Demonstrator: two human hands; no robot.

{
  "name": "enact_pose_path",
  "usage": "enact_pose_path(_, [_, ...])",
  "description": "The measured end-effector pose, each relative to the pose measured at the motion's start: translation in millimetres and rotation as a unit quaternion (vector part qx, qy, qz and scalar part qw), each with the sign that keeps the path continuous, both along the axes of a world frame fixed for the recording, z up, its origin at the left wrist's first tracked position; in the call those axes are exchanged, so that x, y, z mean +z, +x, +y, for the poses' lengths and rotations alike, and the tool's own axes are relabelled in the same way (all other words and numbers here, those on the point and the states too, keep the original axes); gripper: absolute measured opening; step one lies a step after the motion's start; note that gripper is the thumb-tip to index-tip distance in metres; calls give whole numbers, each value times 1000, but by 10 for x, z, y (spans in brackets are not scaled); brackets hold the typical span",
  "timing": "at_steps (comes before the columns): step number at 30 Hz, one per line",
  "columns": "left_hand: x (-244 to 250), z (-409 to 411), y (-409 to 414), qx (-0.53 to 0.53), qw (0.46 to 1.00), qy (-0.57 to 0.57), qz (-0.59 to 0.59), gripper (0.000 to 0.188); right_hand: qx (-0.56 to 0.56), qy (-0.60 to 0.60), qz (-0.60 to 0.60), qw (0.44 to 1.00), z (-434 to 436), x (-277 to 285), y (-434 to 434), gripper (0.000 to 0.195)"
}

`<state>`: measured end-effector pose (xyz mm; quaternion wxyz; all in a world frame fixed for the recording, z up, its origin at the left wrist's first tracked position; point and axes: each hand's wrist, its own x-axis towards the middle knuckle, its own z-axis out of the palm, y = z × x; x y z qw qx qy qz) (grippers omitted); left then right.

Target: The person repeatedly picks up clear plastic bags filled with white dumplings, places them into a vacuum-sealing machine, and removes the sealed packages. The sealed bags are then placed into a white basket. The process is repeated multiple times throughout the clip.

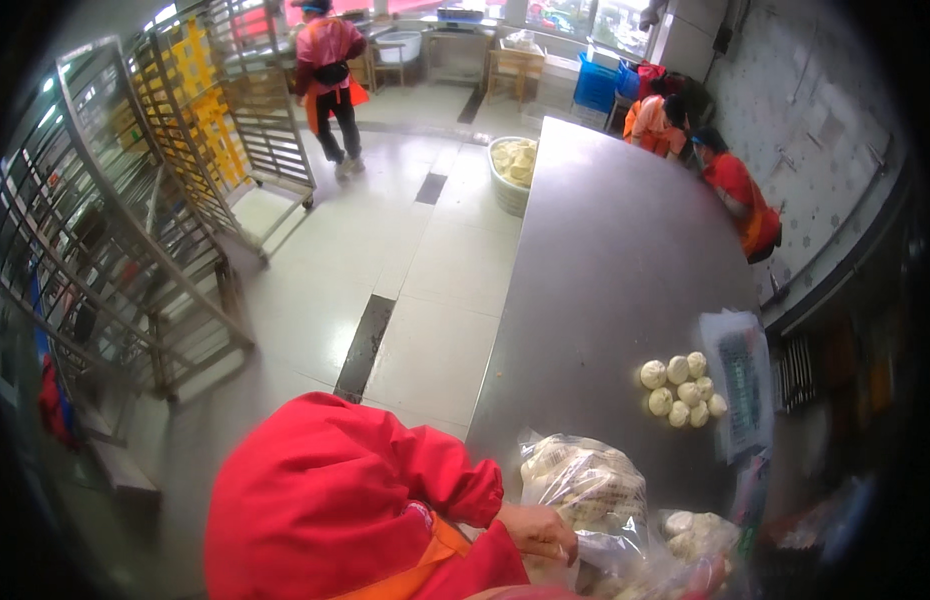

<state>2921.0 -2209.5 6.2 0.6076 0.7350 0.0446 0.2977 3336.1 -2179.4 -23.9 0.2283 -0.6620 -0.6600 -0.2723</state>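
Note:
My left hand [540, 531], in a red sleeve, has its fingers curled on the edge of a clear plastic bag [588, 480] at the table's near edge. The bag bears printed writing and bulges with pale pieces that look like buns. Low at the bottom edge, part of my right hand [706, 576] shows blurred beside a smaller clear bag [701, 534] of white buns; its fingers are mostly hidden. Farther up the steel table [585, 300], several pleated white buns [688, 391] sit loose in a cluster. Right of them lies a stack of flat printed plastic bags [741, 386].
Metal rack trolleys [164, 225] stand on the left, with a person [331, 67] beyond them. A tub of dough-like pieces [513, 169] stands on the floor against the table's far left side. Two people [735, 191] [654, 126] bend near the table's far right.

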Motion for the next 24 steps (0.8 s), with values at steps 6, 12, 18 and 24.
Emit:
enact_pose_path(6, [9, -61, -242, 82, 996, -14, -45, 33, 12, -3, 92, 996, 104, -45, -631, 30])
enact_pose_path(12, [78, -71, -535, 136, 973, -184, 21, 42, 8, 8, 163, 987, -35, -194, -873, 29])
enact_pose_path(18, [181, 58, -829, 183, 959, -208, 52, 45, -17, 7, 230, 973, -141, -354, -1196, 29])
enact_pose_path(24, [70, 367, -1249, 235, 956, -174, 25, 44, -34, -26, 283, 958, -60, -485, -1772, 28])
